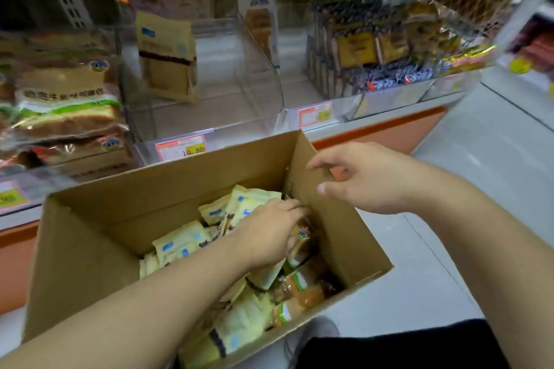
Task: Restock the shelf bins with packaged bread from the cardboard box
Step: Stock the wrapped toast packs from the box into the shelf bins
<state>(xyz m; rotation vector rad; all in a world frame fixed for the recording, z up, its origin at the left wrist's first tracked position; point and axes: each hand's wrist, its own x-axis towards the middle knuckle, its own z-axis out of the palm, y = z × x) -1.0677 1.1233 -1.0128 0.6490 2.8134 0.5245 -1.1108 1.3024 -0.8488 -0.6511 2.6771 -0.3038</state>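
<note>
My left hand is down inside the cardboard box, fingers curled over the bread packs near the right wall; the fingertips disappear between the wrappers, so I cannot tell whether they actually grip one or only lie on top. The pale yellow packs with small blue labels are heaped loosely across the box floor, and along the right side sit some clear-wrapped brown loaves, partly buried and partly covered by my forearm. My right hand hovers above the box's right edge, fingers loose and spread, holding nothing, with the forefinger close to the cardboard rim; whether it touches is hard to say. The near wall of the box is cut off by my arm and the bottom of the view. Beyond the box stands the shelf, with a clear plastic bin holding a single yellow pack upright at its back. A price tag sits on the rail below it, digits readable, the rest smeared. To the left are stacked bagged loaves, blurred and cropped by the frame edge. To the right, a bin of dark-wrapped snacks is too smeared to read. Down by the box, a grey shoe peeks out, half hidden.
</note>
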